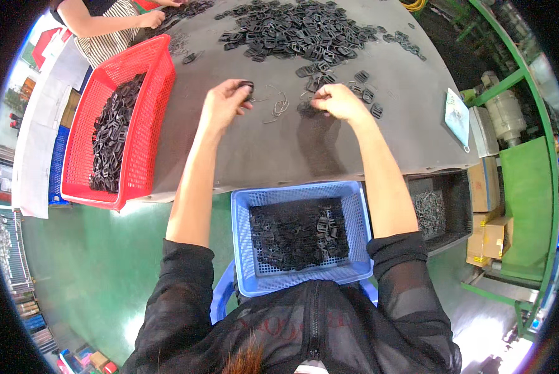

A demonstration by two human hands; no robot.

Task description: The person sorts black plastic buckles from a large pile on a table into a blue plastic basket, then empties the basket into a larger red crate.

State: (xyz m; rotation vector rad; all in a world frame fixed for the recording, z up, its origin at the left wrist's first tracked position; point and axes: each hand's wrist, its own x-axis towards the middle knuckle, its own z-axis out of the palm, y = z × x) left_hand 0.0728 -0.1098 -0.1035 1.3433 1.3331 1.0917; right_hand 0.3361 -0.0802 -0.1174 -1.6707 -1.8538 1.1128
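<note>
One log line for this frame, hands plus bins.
left hand: pinching black plastic buckle | right hand: fingers on loose buckles on grey table | blue basket: buckles | red basket: buckles

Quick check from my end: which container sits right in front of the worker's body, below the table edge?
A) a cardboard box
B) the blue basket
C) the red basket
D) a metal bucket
B: the blue basket, part filled with black buckles, sits between the person's forearms, while the red basket rests off to the left.

Grey table [304, 153] with heaped black buckles [298, 28], wire clips [279, 106], red basket [151, 112].
</note>
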